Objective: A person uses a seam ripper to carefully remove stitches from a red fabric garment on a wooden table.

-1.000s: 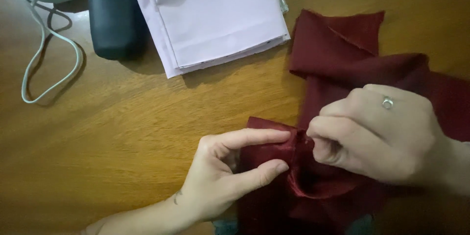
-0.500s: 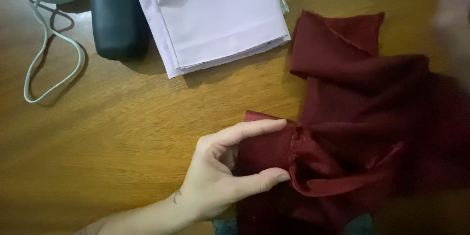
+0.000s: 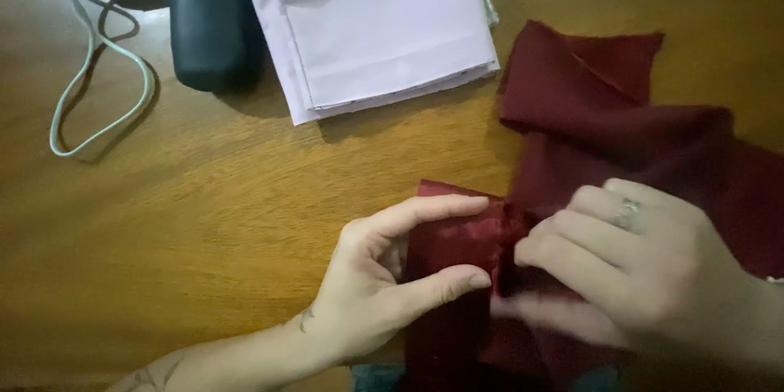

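Two hands (image 3: 384,278) (image 3: 637,278) at red cloth (image 3: 604,122) edge

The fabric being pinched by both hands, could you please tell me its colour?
The fabric is dark red, a plain maroon without pattern, seen best in the head view.

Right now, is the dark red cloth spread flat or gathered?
Gathered: the dark red cloth is pinched into folds at its middle between the left hand and right hand.

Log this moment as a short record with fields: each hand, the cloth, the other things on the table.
left hand: thumb and forefinger pinch the gathered middle of the dark red cloth
right hand: fingers on the same gather, ring on one finger
surface: wooden table
far side: folded white fabric, dark cylinder, pale cable
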